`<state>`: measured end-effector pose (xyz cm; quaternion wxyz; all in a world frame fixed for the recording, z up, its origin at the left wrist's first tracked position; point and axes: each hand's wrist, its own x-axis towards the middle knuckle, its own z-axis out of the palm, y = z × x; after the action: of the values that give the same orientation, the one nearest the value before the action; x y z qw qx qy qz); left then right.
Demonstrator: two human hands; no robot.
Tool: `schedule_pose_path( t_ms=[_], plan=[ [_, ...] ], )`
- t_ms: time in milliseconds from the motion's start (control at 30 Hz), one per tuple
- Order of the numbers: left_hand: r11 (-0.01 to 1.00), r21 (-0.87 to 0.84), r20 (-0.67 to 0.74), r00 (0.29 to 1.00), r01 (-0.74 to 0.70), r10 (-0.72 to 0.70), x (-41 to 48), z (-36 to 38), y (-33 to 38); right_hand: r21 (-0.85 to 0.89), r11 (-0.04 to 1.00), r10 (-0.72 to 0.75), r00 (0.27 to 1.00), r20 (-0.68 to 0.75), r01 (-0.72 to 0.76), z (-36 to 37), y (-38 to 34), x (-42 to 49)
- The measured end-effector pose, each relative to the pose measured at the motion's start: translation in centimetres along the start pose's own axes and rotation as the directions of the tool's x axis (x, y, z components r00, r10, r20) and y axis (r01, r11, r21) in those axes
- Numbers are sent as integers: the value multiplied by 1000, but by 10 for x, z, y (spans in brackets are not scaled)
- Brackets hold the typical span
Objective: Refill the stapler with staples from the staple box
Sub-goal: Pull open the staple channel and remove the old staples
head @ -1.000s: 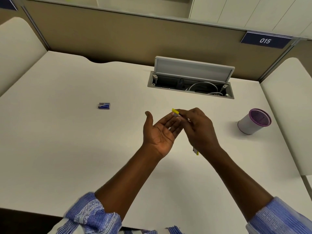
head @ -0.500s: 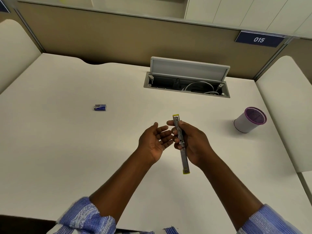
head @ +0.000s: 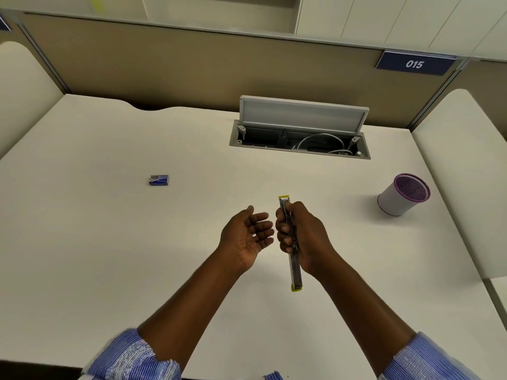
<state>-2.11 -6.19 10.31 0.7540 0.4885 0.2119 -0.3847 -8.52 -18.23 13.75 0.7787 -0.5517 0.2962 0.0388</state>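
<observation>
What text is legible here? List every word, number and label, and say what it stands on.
"015": on the dark blue sign fixed to the partition, upper right.
Too small to read: the print on the staple box on the desk.
None readable on the stapler in the right hand.

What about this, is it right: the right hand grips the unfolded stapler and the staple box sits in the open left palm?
Not quite. In the head view the left hand is open and empty; the staple box lies on the desk, off to its left. The right hand does grip the unfolded stapler.
</observation>
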Motion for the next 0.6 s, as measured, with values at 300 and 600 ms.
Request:
schedule_pose_path(
  t_ms=[300,600],
  plan=[
    [1000,6,23,1000,-2,2,-3,8,0,52,998,37,999,28,-39,-8,2,8],
    [748,440,82,851,-497,518,-19,19,8,106,992,58,990,132,-72,-14,3,12]
  ],
)
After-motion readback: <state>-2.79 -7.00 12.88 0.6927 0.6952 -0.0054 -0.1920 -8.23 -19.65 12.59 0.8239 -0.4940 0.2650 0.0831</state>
